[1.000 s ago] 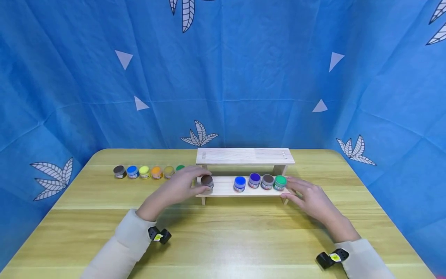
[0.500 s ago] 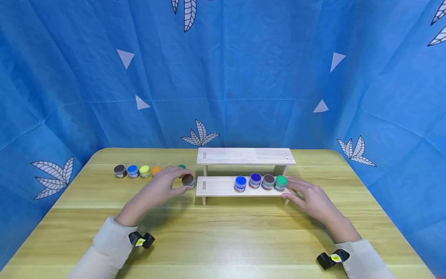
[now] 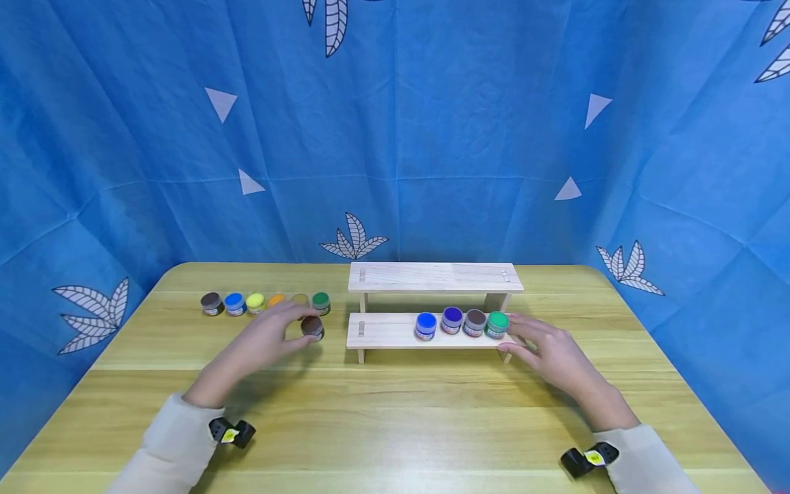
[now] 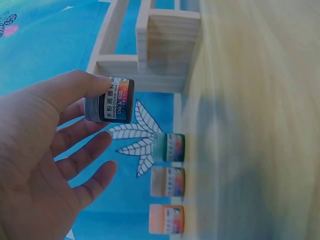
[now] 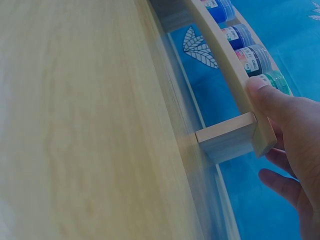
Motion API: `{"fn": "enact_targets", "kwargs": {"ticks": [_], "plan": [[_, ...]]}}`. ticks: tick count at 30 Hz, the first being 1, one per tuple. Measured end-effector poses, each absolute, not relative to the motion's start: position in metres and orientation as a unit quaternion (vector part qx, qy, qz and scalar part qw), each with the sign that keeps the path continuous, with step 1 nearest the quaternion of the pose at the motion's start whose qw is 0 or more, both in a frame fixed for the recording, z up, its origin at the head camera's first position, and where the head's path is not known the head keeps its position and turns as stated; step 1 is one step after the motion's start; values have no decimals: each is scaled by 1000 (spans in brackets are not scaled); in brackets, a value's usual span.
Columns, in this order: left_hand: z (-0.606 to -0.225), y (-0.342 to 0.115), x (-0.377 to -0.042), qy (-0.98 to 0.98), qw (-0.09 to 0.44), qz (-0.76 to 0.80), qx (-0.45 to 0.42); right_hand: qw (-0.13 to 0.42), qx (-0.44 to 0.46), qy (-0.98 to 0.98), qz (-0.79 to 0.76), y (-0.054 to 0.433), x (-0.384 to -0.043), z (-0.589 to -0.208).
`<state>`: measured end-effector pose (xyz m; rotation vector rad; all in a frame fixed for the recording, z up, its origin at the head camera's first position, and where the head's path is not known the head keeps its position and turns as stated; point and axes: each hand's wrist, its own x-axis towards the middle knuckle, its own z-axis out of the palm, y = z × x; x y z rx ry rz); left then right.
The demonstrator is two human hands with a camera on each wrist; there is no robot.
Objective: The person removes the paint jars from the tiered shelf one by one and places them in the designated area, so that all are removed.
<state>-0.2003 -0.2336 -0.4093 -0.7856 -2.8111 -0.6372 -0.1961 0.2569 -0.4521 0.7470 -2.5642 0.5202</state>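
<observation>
Pinching a brown-lidded gouache jar (image 3: 313, 328) above the table (image 3: 395, 418), my left hand (image 3: 262, 343) holds it by its sides, likely for a firm grasp; my right hand (image 3: 555, 353) grips the lower wooden shelf (image 3: 389, 332), apparently steadying it beneath four lidded jars (image 3: 452, 321).

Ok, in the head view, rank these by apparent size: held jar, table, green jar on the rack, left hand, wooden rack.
1. Table
2. Wooden rack
3. Left hand
Held jar and green jar: smallest, too alike to rank.
</observation>
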Motion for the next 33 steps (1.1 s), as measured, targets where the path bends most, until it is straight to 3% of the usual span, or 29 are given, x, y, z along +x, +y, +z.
{"fn": "enact_targets", "kwargs": {"ticks": [33], "plan": [[-444, -248, -213, -948, 34, -222, -228, 219, 274, -918, 185, 257, -196, -452]]}}
